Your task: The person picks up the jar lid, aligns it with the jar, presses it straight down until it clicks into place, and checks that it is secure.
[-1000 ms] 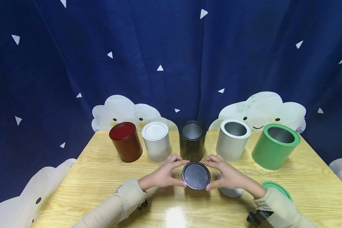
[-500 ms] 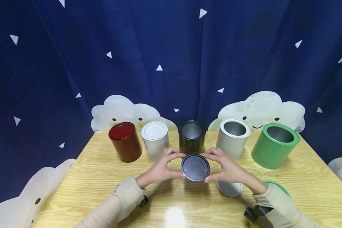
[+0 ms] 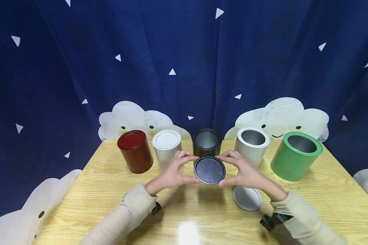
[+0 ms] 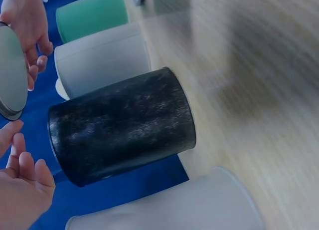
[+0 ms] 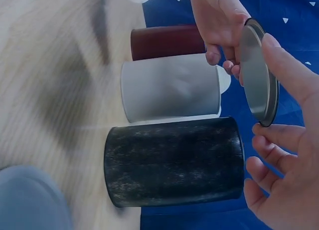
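Between both hands a round black lid (image 3: 209,170) is raised above the table, its grey underside showing in the right wrist view. My left hand (image 3: 177,171) pinches its left edge with thumb and index finger. My right hand (image 3: 243,171) pinches the opposite edge the same way. Just behind the lid stands an uncovered black can (image 3: 207,148), its grey inside visible from above and its lower part hidden by the lid. In both wrist views the black can (image 4: 122,125) stands close by the fingers.
Left of the black can are a dark red can (image 3: 136,153) and a white can (image 3: 167,146), both lidded. To its right stand an uncovered white can (image 3: 249,156) and an uncovered green can (image 3: 294,163). A white lid (image 3: 246,199) lies on the wooden table (image 3: 101,200) below my right hand.
Both hands have lifted the black lid and carried it away from me, nearer the black can. The white lid on the table is now more exposed; the green lid is out of sight behind my right arm.
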`<action>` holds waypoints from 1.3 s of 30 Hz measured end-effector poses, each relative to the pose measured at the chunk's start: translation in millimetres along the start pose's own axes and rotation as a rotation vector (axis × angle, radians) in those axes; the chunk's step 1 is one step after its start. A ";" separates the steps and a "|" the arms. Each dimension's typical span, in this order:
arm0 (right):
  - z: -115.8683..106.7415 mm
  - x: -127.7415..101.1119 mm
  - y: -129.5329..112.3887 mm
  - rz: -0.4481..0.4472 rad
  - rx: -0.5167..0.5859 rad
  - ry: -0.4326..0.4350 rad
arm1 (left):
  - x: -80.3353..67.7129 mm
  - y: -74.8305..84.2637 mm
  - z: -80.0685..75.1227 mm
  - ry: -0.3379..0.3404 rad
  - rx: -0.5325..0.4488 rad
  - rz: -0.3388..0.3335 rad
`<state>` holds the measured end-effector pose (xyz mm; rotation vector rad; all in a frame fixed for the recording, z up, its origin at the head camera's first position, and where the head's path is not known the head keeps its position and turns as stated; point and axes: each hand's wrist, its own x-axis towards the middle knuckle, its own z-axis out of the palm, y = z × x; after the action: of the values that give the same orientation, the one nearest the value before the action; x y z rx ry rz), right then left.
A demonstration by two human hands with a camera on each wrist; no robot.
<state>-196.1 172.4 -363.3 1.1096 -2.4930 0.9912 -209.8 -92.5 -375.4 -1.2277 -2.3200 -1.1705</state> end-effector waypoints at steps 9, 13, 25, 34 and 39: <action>-9.2 12.4 0.2 -0.028 -0.031 0.014 | 15.3 3.0 -9.8 0.003 0.075 0.019; -13.6 18.4 2.6 -0.016 -0.057 0.003 | 21.8 2.2 -13.1 -0.010 0.097 0.016; -20.8 40.6 18.1 0.085 -0.046 -0.045 | 45.7 -11.5 -23.5 -0.077 0.111 -0.057; -29.8 59.8 30.0 0.146 -0.010 -0.102 | 61.6 -26.7 -29.0 -0.092 0.079 -0.070; -33.4 69.2 35.9 0.146 -0.018 -0.120 | 68.0 -33.5 -30.7 -0.099 0.080 -0.099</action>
<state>-271.4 172.8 -324.2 1.0226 -2.7061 0.9640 -281.2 -87.7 -335.9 -1.1798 -2.5001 -1.0589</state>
